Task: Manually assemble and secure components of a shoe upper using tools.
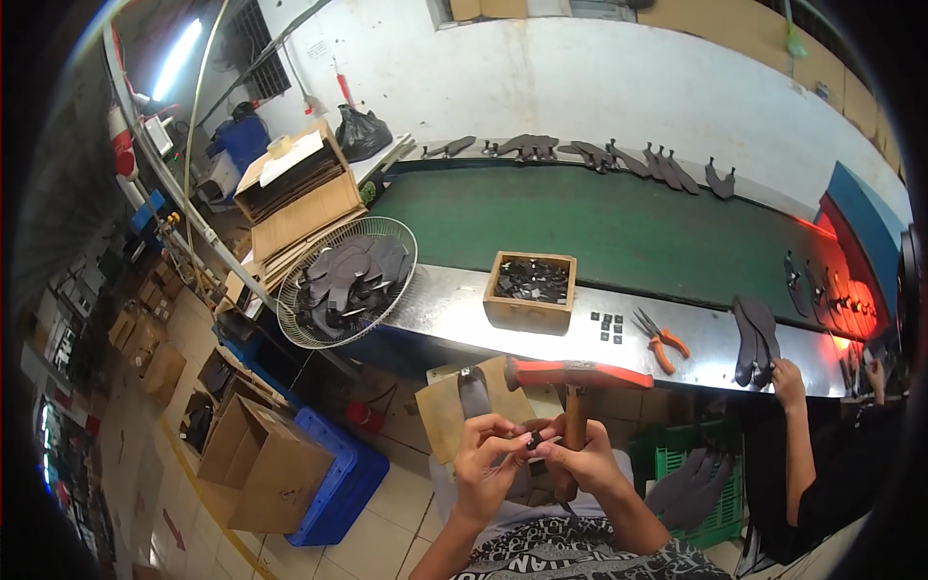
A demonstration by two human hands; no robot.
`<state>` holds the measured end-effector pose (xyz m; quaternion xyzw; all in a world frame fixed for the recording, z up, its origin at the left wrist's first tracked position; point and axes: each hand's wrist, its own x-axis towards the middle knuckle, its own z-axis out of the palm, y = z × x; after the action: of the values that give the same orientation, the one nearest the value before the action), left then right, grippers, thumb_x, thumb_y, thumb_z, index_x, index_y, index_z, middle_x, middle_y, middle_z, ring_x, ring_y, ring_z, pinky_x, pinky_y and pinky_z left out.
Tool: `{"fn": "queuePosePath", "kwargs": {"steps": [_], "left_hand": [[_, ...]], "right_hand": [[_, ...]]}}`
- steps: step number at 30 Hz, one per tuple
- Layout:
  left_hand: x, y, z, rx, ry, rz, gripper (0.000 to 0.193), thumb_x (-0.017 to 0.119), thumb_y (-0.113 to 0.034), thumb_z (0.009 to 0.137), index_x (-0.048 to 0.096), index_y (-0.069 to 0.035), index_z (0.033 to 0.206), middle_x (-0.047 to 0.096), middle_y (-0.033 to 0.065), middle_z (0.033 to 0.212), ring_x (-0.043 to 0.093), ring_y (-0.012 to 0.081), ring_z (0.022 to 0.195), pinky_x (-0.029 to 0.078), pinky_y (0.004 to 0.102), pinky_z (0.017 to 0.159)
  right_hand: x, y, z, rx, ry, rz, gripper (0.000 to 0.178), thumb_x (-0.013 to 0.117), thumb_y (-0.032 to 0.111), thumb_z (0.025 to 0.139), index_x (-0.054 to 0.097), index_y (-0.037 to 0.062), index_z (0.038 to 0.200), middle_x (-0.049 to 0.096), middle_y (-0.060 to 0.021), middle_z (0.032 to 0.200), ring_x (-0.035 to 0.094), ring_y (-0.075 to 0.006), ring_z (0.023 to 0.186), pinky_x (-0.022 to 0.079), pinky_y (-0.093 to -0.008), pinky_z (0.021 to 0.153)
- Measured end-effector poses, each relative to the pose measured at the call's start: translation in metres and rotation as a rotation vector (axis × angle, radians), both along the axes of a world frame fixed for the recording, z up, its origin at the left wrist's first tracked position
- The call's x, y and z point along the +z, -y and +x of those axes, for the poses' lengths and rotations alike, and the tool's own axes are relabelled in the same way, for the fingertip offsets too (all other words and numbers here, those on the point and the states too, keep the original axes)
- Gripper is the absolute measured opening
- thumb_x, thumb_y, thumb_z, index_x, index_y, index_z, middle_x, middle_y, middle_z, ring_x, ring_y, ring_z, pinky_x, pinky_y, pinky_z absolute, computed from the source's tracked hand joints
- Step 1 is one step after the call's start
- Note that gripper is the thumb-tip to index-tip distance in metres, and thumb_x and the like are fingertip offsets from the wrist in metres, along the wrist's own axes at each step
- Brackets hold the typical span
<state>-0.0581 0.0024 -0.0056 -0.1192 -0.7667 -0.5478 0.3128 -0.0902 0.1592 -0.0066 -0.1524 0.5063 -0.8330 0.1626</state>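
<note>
Before the table (pixel 435 300), left grip (pixel 486 469) pinching one small black piece (pixel 534 442), partly finger-covered, right grip (pixel 588 464) holding one hammer (pixel 580 373), seven black squares (pixel 606 327) near one pair of pliers (pixel 662 350), wooden box (pixel 527 314) contents uncountable.

Hands (pixel 485 466) are bare, shirt (pixel 556 543) black, patterned white.

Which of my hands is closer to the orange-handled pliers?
Right. Your right hand is below the pliers in the picture, a bit to their left; your left hand is farther left.
</note>
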Motion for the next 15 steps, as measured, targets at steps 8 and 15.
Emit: {"fn": "queuePosePath", "kwargs": {"steps": [8, 15], "left_hand": [[-0.011, 0.037, -0.026, 0.094, 0.089, -0.176, 0.027, 0.082, -0.017, 0.071, 0.070, -0.010, 0.094, 0.055, 0.0099, 0.114, 0.048, 0.0275, 0.115, 0.043, 0.0389, 0.093], [-0.087, 0.094, -0.110, 0.258, 0.160, -0.251, 0.024, 0.078, -0.023, 0.075, 0.071, -0.010, 0.093, 0.063, 0.0110, 0.110, 0.057, 0.0257, 0.105, 0.042, 0.0369, 0.091]], "right_hand": [[-0.022, 0.029, -0.046, -0.012, 0.123, -0.116, 0.014, 0.071, 0.001, 0.081, 0.062, -0.0015, 0.091, 0.067, -0.0200, 0.103, 0.052, -0.0103, 0.045, 0.039, -0.0223, 0.038], [-0.016, 0.053, -0.099, -0.006, 0.000, 0.417, 0.017, 0.072, 0.009, 0.084, 0.066, -0.0040, 0.092, 0.069, -0.0069, 0.076, 0.054, -0.0076, 0.051, 0.041, -0.0240, 0.045]]}}
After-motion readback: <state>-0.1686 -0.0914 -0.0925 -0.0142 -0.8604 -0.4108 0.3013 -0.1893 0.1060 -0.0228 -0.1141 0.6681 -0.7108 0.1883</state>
